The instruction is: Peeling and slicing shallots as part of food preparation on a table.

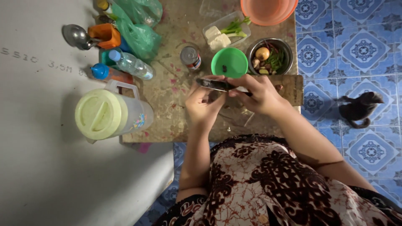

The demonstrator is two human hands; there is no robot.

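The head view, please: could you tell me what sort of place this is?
Probably a home cooking spot: a round steel bowl of onion and green chillies, a clear plastic tray of pale blocks and greens, and a worn wooden table on blue patterned tiles.

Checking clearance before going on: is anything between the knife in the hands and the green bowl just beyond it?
Nothing visible. The knife, held by the left hand and right hand, sits just short of the green bowl; the tin can stands off to one side.
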